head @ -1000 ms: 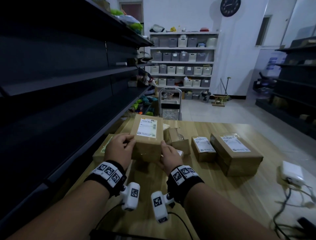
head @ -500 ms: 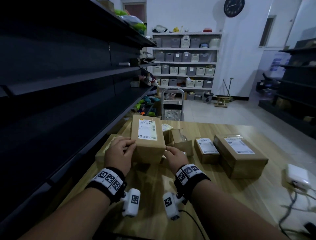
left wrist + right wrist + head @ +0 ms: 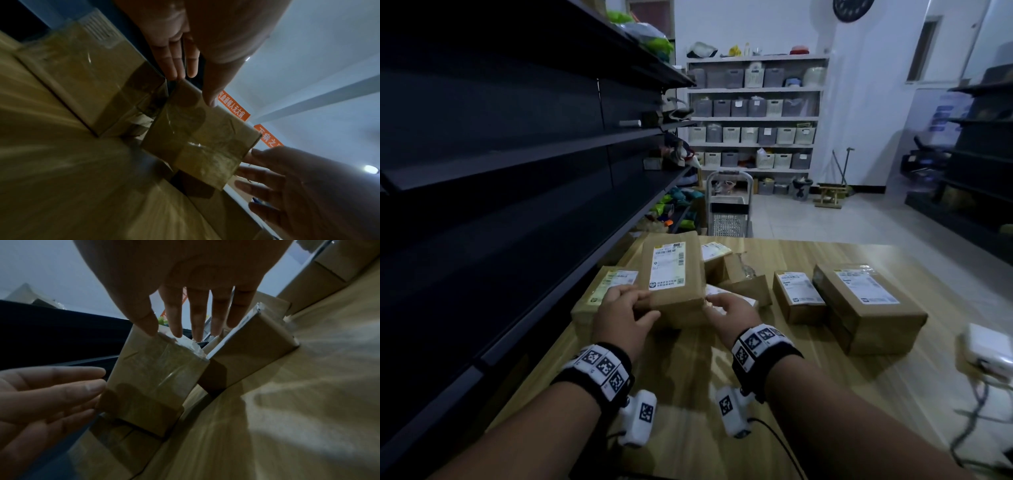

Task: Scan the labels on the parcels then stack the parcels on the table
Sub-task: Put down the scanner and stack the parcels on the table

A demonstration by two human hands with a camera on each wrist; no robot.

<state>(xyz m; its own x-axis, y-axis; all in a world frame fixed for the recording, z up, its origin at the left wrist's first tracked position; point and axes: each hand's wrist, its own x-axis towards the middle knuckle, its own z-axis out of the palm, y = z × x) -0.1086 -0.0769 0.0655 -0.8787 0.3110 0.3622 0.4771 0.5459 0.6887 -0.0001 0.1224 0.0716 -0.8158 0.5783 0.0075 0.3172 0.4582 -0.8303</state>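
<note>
At the centre of the head view, the labelled parcel (image 3: pixel 672 278) sits on other parcels on the wooden table (image 3: pixel 808 394), label up. The left hand (image 3: pixel 621 314) lies at its near left corner, fingers straight and touching the cardboard. The right hand (image 3: pixel 730 310) is at the near right corner, fingers straight and slightly spread, gripping nothing. Both forearms reach in from the lower frame edge.

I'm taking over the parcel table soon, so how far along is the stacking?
Done: one parcel sits on another, label up. In hand: left hand and right hand, fingers straight, beside it. Left: two parcels still lie apart; no scanner shows.
</note>
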